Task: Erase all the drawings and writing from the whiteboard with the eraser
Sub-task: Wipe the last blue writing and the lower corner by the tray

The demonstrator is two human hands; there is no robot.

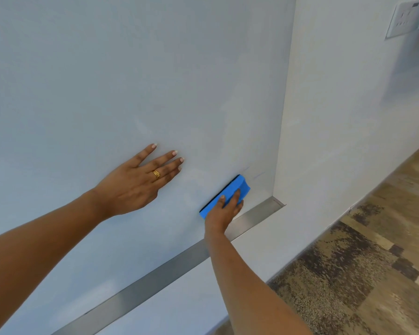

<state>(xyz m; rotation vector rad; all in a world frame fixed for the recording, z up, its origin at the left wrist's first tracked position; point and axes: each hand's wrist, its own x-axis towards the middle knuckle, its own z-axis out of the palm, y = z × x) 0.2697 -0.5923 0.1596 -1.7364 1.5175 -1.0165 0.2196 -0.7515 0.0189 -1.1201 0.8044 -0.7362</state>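
Note:
The whiteboard (131,81) fills most of the head view and looks wiped, with faint smears. Thin blue pen marks (258,174) remain near its lower right corner. My right hand (224,209) grips a blue eraser (237,187) with a dark felt face and presses it against the board just left of those marks. My left hand (140,180) lies flat on the board, fingers spread, a gold ring on one finger, holding nothing.
A metal ledge (155,274) runs along the board's lower edge. A white wall (348,117) lies to the right, with a socket plate (406,18) at the top right. Patterned carpet (361,274) covers the floor below.

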